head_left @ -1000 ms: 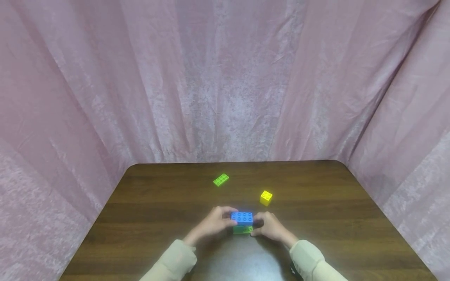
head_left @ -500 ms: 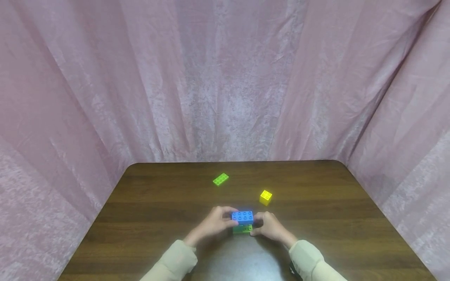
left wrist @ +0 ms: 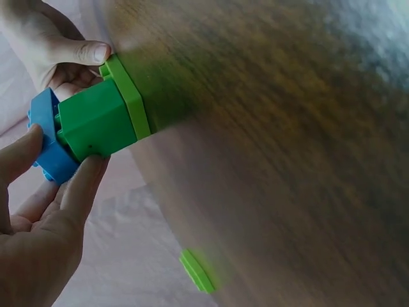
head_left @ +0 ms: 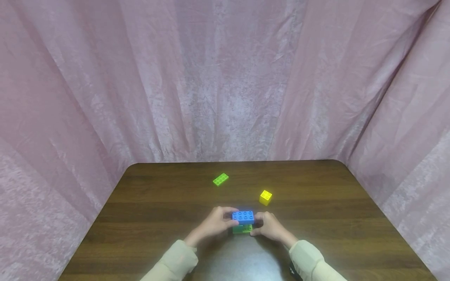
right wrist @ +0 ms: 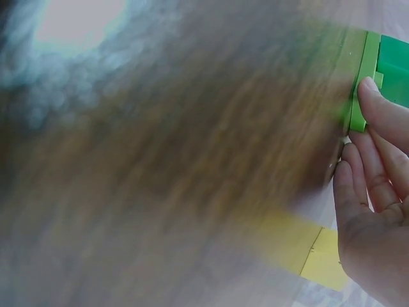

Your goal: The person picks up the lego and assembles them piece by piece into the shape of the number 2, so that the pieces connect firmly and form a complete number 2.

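My left hand [head_left: 216,221] pinches a blue building brick [head_left: 243,217] with two rows of studs. In the left wrist view it sits over the studs of a dark green brick [left wrist: 96,121], slightly tilted, with studs showing between the two. One left finger touches the dark green brick's side. Beneath lies a light green plate [left wrist: 131,99] on the table, longer than the dark green brick at its right end. There my right hand [head_left: 271,227] pinches the plate's end, thumb at its near edge, as the right wrist view shows.
A loose light green plate [head_left: 220,179] lies farther back on the brown wooden table [head_left: 158,195]. Behind the right hand stands a yellow square brick [head_left: 265,198]. Pink curtains [head_left: 228,86] hang around the table's back and sides.
The blue brick has shifted slightly to the right in my left fingers. My right hand keeps its place at the plate's end.
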`<act>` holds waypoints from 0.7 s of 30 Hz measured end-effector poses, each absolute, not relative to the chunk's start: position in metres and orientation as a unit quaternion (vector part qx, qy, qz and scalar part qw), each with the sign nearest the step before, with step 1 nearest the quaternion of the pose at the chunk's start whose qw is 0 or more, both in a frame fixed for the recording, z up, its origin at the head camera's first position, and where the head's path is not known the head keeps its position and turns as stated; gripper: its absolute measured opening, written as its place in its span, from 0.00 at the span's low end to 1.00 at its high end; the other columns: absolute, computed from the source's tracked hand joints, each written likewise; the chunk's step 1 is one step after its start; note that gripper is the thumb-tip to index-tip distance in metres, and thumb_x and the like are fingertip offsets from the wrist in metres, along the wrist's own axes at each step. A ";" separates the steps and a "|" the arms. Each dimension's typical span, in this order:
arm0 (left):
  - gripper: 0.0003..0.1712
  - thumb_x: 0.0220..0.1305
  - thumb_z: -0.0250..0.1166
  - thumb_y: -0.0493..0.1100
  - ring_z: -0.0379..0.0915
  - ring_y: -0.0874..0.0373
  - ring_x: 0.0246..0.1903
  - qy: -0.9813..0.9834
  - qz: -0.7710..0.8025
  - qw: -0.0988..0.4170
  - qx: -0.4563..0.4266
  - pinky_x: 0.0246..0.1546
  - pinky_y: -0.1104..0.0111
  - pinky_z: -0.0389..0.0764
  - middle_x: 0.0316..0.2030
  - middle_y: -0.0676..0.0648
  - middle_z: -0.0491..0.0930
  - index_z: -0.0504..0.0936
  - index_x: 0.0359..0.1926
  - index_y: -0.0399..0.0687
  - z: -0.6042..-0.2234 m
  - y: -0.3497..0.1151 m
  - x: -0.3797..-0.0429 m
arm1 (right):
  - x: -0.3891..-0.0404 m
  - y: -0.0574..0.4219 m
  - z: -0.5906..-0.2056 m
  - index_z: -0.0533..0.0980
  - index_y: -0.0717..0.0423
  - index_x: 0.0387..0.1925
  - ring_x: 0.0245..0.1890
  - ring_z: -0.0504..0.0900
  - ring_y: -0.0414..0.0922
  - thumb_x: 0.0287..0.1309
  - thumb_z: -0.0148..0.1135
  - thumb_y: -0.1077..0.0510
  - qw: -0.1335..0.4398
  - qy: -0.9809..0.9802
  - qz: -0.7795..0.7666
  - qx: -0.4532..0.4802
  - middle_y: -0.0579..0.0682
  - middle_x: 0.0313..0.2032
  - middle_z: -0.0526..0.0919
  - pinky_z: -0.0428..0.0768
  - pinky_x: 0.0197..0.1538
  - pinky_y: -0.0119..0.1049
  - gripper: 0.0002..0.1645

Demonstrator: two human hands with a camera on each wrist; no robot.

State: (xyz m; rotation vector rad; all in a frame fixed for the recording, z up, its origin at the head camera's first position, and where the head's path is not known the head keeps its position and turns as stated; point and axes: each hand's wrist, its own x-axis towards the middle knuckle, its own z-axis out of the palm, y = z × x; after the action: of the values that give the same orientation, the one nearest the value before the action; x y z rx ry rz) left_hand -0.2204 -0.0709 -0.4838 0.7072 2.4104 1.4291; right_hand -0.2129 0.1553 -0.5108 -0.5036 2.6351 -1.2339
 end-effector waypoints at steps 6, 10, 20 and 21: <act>0.22 0.61 0.67 0.38 0.84 0.47 0.46 0.831 0.484 0.123 0.246 0.45 0.67 0.86 0.50 0.34 0.83 0.79 0.55 0.33 -0.484 -0.070 -0.220 | -0.211 0.156 -0.510 0.82 0.58 0.40 0.46 0.84 0.53 0.42 0.75 0.63 0.095 0.886 -0.419 -0.173 0.55 0.42 0.87 0.79 0.56 0.57 0.18; 0.22 0.61 0.67 0.40 0.84 0.49 0.47 0.839 0.471 0.115 0.245 0.46 0.69 0.85 0.50 0.36 0.84 0.79 0.55 0.34 -0.486 -0.069 -0.219 | -0.211 0.156 -0.511 0.82 0.58 0.37 0.43 0.84 0.51 0.41 0.76 0.63 0.095 0.889 -0.416 -0.169 0.53 0.39 0.87 0.80 0.54 0.55 0.17; 0.20 0.63 0.67 0.42 0.84 0.52 0.46 0.845 0.461 0.082 0.258 0.47 0.69 0.85 0.48 0.40 0.85 0.81 0.54 0.38 -0.488 -0.069 -0.220 | -0.212 0.155 -0.508 0.82 0.59 0.34 0.37 0.81 0.45 0.40 0.76 0.64 0.083 0.890 -0.411 -0.180 0.51 0.36 0.86 0.82 0.49 0.49 0.15; 0.20 0.63 0.67 0.42 0.84 0.52 0.46 0.846 0.457 0.083 0.261 0.47 0.69 0.85 0.48 0.40 0.85 0.81 0.54 0.38 -0.488 -0.069 -0.220 | -0.212 0.156 -0.508 0.82 0.58 0.34 0.38 0.82 0.45 0.40 0.76 0.64 0.085 0.890 -0.410 -0.180 0.51 0.36 0.86 0.82 0.49 0.49 0.15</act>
State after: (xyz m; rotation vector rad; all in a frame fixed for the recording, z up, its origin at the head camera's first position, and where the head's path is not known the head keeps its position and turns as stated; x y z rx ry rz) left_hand -0.2195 -0.0694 -0.4884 0.7800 2.5264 1.3656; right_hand -0.2120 0.1556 -0.5081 -0.5357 2.6548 -1.2242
